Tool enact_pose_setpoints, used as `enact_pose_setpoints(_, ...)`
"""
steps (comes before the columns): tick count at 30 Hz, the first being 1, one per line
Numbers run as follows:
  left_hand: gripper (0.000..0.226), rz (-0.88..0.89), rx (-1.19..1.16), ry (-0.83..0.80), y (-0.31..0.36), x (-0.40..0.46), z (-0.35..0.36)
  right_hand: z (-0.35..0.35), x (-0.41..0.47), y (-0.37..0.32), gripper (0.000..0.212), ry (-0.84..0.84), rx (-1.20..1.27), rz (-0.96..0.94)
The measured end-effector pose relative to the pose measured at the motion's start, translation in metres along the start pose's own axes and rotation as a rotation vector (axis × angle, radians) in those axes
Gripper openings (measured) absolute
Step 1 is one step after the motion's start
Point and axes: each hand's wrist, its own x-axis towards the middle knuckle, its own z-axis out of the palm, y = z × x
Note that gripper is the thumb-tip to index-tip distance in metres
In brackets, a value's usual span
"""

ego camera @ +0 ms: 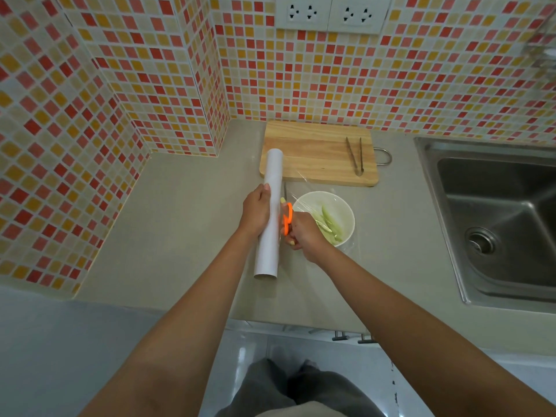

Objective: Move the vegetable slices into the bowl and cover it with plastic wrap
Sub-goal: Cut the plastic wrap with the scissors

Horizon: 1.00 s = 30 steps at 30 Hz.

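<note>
Plastic wrap roll [270, 212], gripped in my left hand [255, 210], points away toward the wall, while my right hand [304, 233] grips orange scissors [287, 218] beside the bowl [346, 212].

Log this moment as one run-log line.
left hand: holds wrap roll | right hand: grips scissors | bowl: slices in, film over

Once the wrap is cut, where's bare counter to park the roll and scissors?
Bare counter lies left of the roll, toward the tiled corner. Another strip runs between the bowl and the sink. It is crowded between roll and bowl: both hands, the scissors and stretched wrap.
</note>
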Motion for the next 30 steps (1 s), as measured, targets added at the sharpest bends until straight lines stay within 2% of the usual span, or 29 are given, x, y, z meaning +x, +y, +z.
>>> enact_pose_setpoints(8,0.035,-0.010,-0.035,0.007,0.003,-0.001,0.000,-0.002,0.011,-0.011,0.052,0.011,0.015,-0.005)
enact_pose_setpoints(13,0.045,-0.024,-0.045,0.003,0.004,0.000,0.000,-0.004,0.016,-0.019,0.053,0.013,-0.009,0.013)
enact_pose_setpoints(21,0.044,-0.031,-0.055,0.005,0.003,0.003,0.001,-0.006,0.029,-0.031,0.051,0.006,-0.029,0.031)
enact_pose_setpoints(30,0.046,-0.036,-0.060,-0.018,0.001,0.006,0.004,-0.011,0.046,-0.042,0.050,-0.016,0.018,-0.026)
